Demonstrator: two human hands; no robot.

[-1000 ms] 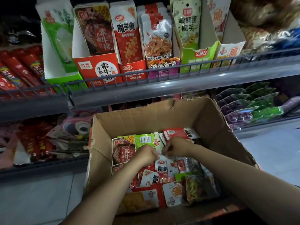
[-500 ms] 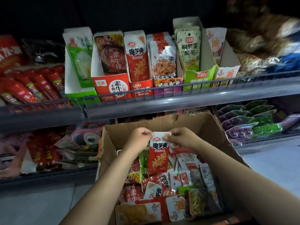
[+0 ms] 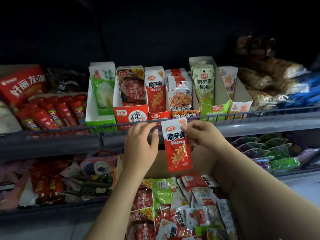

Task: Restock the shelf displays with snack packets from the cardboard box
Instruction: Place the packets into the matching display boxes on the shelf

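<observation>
The right hand (image 3: 199, 134) pinches the top corner of a red-and-white foil snack packet (image 3: 177, 146), hanging upright just below the grey wire shelf rail (image 3: 242, 116) — above the open brown cardboard box (image 3: 202, 158) of mixed packets. The left hand (image 3: 141, 144) hovers beside it, fingers loosely spread, holding nothing — its thumb near the packet's edge.

Pink owl-faced toy pack (image 3: 99, 166) on lower shelf, dark background
</observation>
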